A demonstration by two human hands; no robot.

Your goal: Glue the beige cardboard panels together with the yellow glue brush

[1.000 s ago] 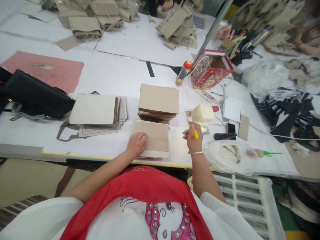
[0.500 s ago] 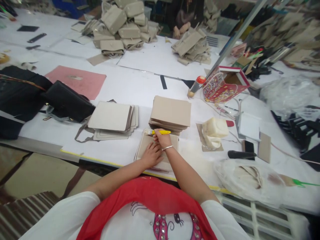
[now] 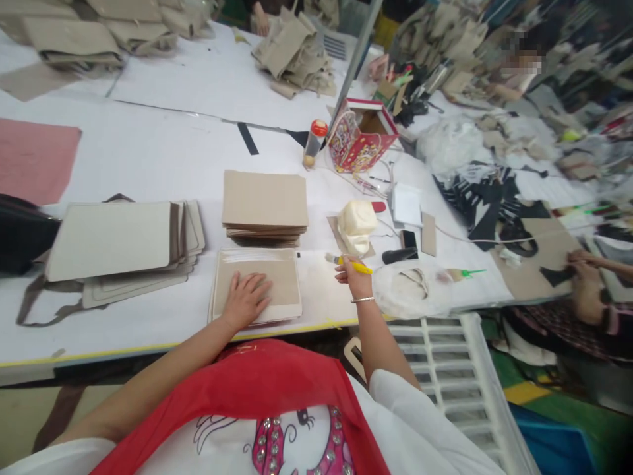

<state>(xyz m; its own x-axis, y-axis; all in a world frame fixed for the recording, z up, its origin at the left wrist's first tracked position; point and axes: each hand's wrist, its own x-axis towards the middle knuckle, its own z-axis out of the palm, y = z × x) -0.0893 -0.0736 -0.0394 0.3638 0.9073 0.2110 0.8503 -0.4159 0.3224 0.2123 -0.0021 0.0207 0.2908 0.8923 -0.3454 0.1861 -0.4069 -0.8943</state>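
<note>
Brush [image 3: 364, 268] swings off the board [image 3: 284, 284], pinched in the right fingers [image 3: 342, 277], while spread left fingers [image 3: 253, 282] seemingly steady the board.

Workshop — long worktable [image 3: 163, 148], heaped tan pieces [image 3: 293, 53], people at work.

From my feed, I can't see the part of the beige panel [image 3: 285, 285] under the left hand [image 3: 246, 302], and the fingers of the right hand [image 3: 352, 273] cover part of the yellow-handled brush [image 3: 363, 268]. The left edge crops the black handbag [image 3: 22, 234] and the pink sheet [image 3: 37, 158]; the bottom edge cuts off the cartoon print [image 3: 301, 442]. I can't identify the beige item inside the clear plastic bag [image 3: 388, 290]. Far right, the piled pieces [image 3: 578, 165] blur, and the frame crops a co-worker's arm [image 3: 610, 265].
</note>
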